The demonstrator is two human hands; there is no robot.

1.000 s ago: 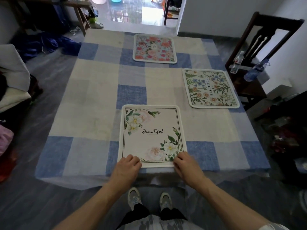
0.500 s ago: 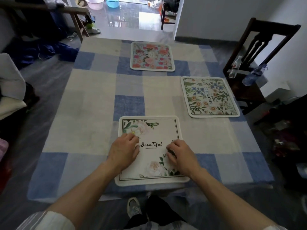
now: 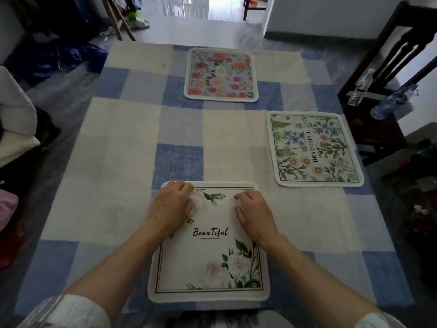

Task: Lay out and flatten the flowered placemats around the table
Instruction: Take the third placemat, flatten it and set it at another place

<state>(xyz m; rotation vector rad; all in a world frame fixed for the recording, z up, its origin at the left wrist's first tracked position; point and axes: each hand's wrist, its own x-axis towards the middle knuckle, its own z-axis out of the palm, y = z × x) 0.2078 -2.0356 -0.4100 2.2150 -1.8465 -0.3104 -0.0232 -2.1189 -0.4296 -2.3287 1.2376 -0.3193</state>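
Three mats are already down on the table (image 3: pixel 118 162) with its blue and cream checked cloth. A square pink-and-red flowered placemat (image 3: pixel 221 75) lies flat at the far side, and a white placemat with blue and orange blooms (image 3: pixel 314 150) lies flat at the right side, near a dark wooden chair (image 3: pixel 378 129).

The white placemat with pale roses and the word "BeauTiful" (image 3: pixel 210 256) sits at the near edge, under both hands. The right hand (image 3: pixel 254 214) presses its far right part with loosely bent fingers and grips nothing. The left hand (image 3: pixel 171 205) rests on the far left corner; it is slightly blurred, so whether its fingertips hook the edge cannot be told.

Smoothing this mat looks nearly done; no mat shows on the left side, so that place may remain
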